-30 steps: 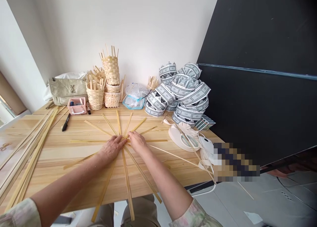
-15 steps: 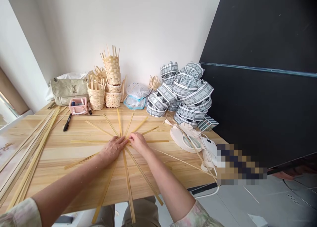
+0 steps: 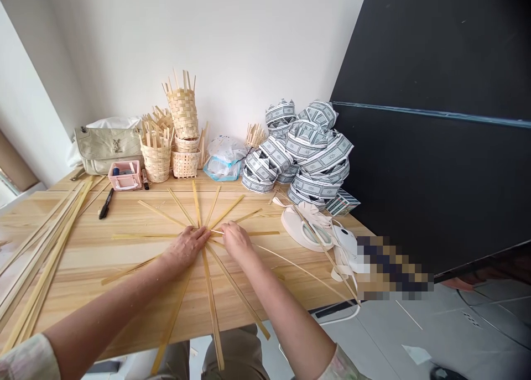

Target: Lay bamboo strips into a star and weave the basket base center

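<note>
Flat bamboo strips [image 3: 213,308] fan out like spokes across the wooden table, crossing at one centre. Over that crossing lies my left hand [image 3: 186,246], its fingers close together and pressing on the strips; the centre is mostly hidden beneath them. Just to the right, my right hand [image 3: 237,241] is closed in a pinch on a thin bamboo strip [image 3: 298,266]. A short length of it shows between the two hands, and its long tail trails right to the table's edge.
Loose bamboo strips [image 3: 50,253] lie at left by a black marker [image 3: 106,204]. Behind stand a pink basket [image 3: 125,176], woven baskets [image 3: 182,114], a handbag [image 3: 108,149] and a plastic bag [image 3: 224,157]. At right are patterned bands [image 3: 317,164], a ribbon roll [image 3: 298,228] and a black panel [image 3: 440,175].
My right hand has moved slightly right, away from my left hand, and more of the thin strip shows between them. My left hand stays on the crossing. The view has shifted a little.
</note>
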Available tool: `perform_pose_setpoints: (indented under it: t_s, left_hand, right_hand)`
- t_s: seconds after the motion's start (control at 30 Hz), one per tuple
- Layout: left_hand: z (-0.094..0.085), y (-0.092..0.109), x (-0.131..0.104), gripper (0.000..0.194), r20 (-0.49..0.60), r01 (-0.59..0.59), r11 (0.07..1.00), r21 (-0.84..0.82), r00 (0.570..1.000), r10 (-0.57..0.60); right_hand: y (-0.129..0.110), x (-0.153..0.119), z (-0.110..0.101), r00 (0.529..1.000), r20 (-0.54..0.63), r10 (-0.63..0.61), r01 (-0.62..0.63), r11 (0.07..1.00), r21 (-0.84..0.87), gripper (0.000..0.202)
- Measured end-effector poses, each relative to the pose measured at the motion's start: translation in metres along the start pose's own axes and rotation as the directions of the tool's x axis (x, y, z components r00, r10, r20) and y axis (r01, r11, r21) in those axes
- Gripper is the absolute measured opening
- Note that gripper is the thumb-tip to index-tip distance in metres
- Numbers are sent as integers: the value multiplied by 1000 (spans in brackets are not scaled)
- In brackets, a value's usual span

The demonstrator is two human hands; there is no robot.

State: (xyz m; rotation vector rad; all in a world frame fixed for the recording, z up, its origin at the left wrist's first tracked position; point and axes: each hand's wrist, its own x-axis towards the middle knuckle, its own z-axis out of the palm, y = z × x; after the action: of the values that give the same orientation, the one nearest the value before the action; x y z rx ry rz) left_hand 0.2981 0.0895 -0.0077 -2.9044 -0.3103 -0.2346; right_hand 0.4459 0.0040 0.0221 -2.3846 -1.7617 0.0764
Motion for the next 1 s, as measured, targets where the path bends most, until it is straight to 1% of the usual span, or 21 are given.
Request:
perform_pose_setpoints:
  t_s: [0.2,0.37,0.5,0.6,0.67,0.7,0.8,0.9,1.0]
  left_hand:
    - [2,0,1,48,-14,25,999,-20,1000,-25]
    - [-2,1,1,49,1,20,1000,-15,1000,-20]
    - [-7,2,1,48,16,0,1000,-13,1000,0]
    - [-8,2,1,49,21,-20,1000,-10,1000,20]
    - [-7,2,1,49,16,-22,1000,-8,1000,22]
    - [-6,2,1,49,10,-20,1000,-8,1000,20]
    - [-3,1,0,49,-3,-5,1000,-8,1000,5]
    - [-2,0,-1,48,-14,20,1000,-14,1000,-20]
    - [-2,-1,-2,48,-21,37,999,-12,999,-37]
  right_hand:
    - [-2,6,-12,997,75,3,2,998,-65,21]
    - [-2,12,-23,989,150,-11,22,997,-70,23]
    - [4,20,-29,976,213,-35,44,998,-35,22]
    - [16,31,-34,953,294,-76,71,997,30,16]
    - [29,40,-40,923,377,-80,54,995,79,14]
    - [37,44,-43,900,429,-75,33,994,104,15]
    - [65,51,-57,806,590,-50,-66,983,172,22]
    - [92,47,-71,713,700,-38,-169,960,223,28]
    - [116,33,-81,658,751,-54,-254,923,289,35]
